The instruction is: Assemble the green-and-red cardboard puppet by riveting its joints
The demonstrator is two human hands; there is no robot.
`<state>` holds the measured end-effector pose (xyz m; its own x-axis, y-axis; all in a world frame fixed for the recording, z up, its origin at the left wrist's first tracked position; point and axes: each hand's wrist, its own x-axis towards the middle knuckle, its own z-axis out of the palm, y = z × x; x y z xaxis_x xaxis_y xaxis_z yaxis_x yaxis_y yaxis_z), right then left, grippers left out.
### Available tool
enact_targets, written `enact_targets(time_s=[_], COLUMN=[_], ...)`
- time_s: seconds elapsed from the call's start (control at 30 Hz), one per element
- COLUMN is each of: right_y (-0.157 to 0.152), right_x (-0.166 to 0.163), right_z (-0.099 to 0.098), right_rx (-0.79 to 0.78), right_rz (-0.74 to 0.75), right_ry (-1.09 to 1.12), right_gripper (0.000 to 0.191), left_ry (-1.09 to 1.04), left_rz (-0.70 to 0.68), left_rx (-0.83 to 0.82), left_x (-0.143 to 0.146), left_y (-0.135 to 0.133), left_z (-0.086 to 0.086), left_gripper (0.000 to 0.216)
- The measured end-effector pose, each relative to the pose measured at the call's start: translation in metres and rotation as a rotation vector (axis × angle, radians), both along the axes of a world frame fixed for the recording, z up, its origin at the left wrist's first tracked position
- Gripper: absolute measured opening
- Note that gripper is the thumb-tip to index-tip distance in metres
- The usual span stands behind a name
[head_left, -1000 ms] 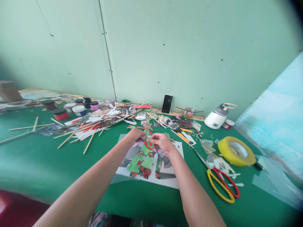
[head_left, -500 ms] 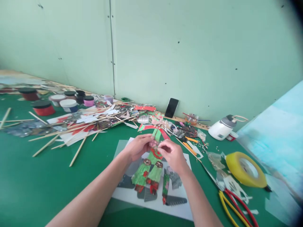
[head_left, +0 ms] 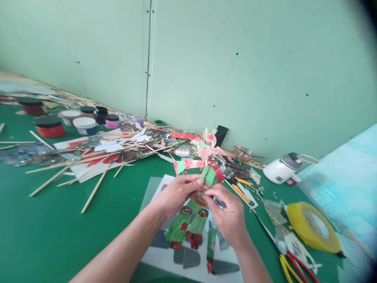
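A jointed paper puppet (head_left: 198,220), painted green and red, is held above a white sheet (head_left: 160,257) with grey printed shapes. My left hand (head_left: 183,192) pinches its green body from the left. On the other side my right hand (head_left: 225,208) grips the puppet at the waist, thumb and forefinger together; the exact spot between the fingertips is hidden. The puppet's pink head (head_left: 205,144) and red-and-green arms stick up past my hands, and its two green legs hang below. A loose narrow green piece (head_left: 211,245) with a red tip lies on the sheet beside the legs.
Wooden sticks (head_left: 96,190) and paper scraps cover the left side, with paint jars (head_left: 50,127) behind. To the right are yellow tape (head_left: 313,228), scissors (head_left: 290,255), orange-handled pliers (head_left: 241,192) and a white bottle (head_left: 279,169). A phone (head_left: 221,135) leans on the wall.
Both hands have tilted the puppet up, so its pink head and arms now stand higher, partly in front of the phone. The camera view has shifted slightly.
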<state>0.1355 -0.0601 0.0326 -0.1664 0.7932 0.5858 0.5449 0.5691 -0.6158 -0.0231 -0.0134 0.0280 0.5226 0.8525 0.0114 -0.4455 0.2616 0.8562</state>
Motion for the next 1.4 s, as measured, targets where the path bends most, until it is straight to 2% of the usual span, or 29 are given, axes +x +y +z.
enact_targets(time_s=[0.4, 0.7, 1.0, 1.23, 1.3, 1.4], right_y=[-0.006, -0.008, -0.013, -0.011, -0.01, -0.008], right_x=[-0.001, 0.0, -0.006, -0.005, -0.005, -0.007], right_z=[0.009, 0.012, 0.008, 0.004, 0.001, -0.002], right_rx=[0.007, -0.066, -0.07, -0.104, -0.136, -0.235], right_rz=[0.071, 0.056, -0.017, -0.04, -0.07, -0.104], right_ry=[0.007, 0.024, 0.121, 0.211, 0.26, 0.347], right_gripper=[0.012, 0.01, 0.008, 0.005, 0.002, 0.008], left_ry=[0.013, 0.043, -0.008, 0.017, 0.037, 0.078], left_rz=[-0.01, 0.018, 0.039, -0.042, -0.043, -0.04], left_rx=[0.012, 0.044, 0.025, 0.096, 0.087, 0.067], left_x=[-0.001, 0.002, 0.005, -0.003, -0.004, -0.004], left_y=[-0.005, -0.007, -0.011, -0.008, -0.007, -0.005], left_z=[0.007, 0.001, 0.004, 0.008, 0.007, 0.005], left_gripper=[0.021, 0.018, 0.018, 0.02, 0.019, 0.014])
